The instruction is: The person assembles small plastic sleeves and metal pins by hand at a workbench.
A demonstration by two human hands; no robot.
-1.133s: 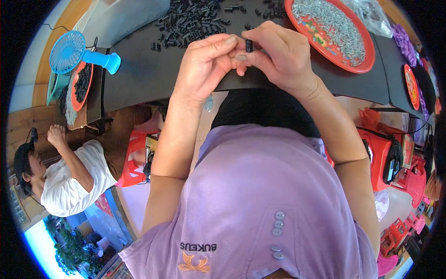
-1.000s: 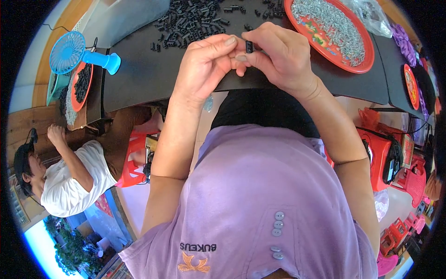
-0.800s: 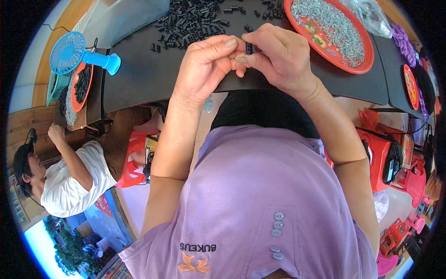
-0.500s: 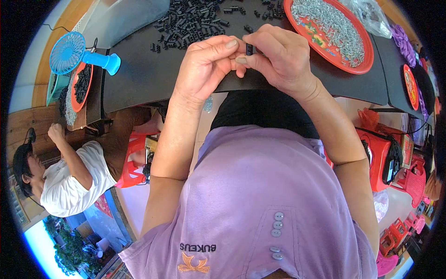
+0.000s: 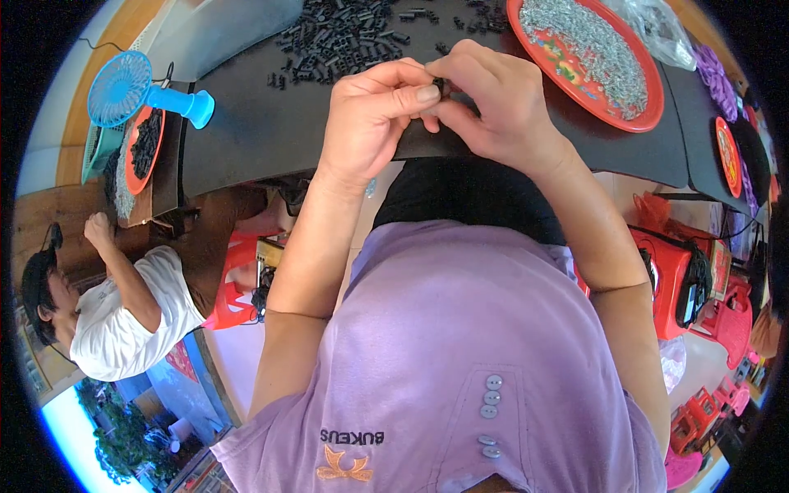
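In front of my chest, above the near part of the dark table [image 5: 246, 140], both hands meet at a small black plastic piece [image 5: 440, 86]. My left hand [image 5: 370, 119] pinches it from the left, thumb laid along it. From the other side, my right hand [image 5: 497, 107] closes thumb and curled fingers on the same piece, covering most of it. Beyond my hands lies a loose pile of similar black plastic pieces [image 5: 341, 45]. To the right is a red patterned tray [image 5: 637, 123] heaped with small silvery metal parts [image 5: 588, 49], too fine to identify.
A blue handheld fan [image 5: 181, 105] sits at the left, near an orange dish [image 5: 133, 182] of black pieces. A translucent bin [image 5: 222, 33] stands far left. A clear plastic bag [image 5: 653, 33] lies far right. Another person in a white shirt [image 5: 131, 320] sits at the left.
My left thumb has come over onto the black piece, which is now more covered. My right fingers have curled in closer around it. The pile and tray look the same.
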